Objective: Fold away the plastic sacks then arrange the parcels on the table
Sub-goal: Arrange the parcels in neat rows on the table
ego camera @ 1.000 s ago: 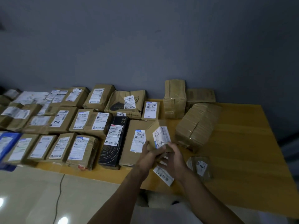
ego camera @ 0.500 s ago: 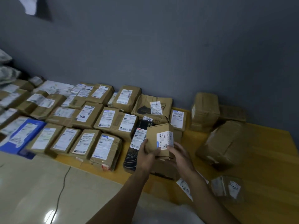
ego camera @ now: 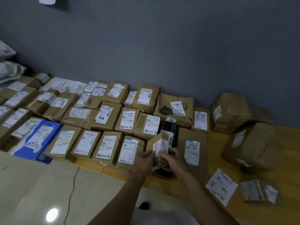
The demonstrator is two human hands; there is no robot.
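1. The small labelled parcel (ego camera: 158,145) is tilted, held in 2 hands over the black box (ego camera: 172,132) near the table's (ego camera: 214,140) front edge.
2. The left hand (ego camera: 143,161) has its fingers curled round the parcel's left side.
3. The right hand (ego camera: 174,159) has its fingers clamped on the right side, beside a flat brown parcel (ego camera: 193,135).

Left grip (ego camera: 145,161) and right grip (ego camera: 175,161) both curled, holding.

Black box (ego camera: 170,129) was largely hidden behind the small carton (ego camera: 158,146), the left hand (ego camera: 143,161) and the right hand (ego camera: 176,159). Label print throughout was too small and blurred to read. Grey sacks (ego camera: 8,69) and the leftmost parcels (ego camera: 4,111) were cut off by the left edge. Loose labels (ego camera: 221,186) at right were smeared
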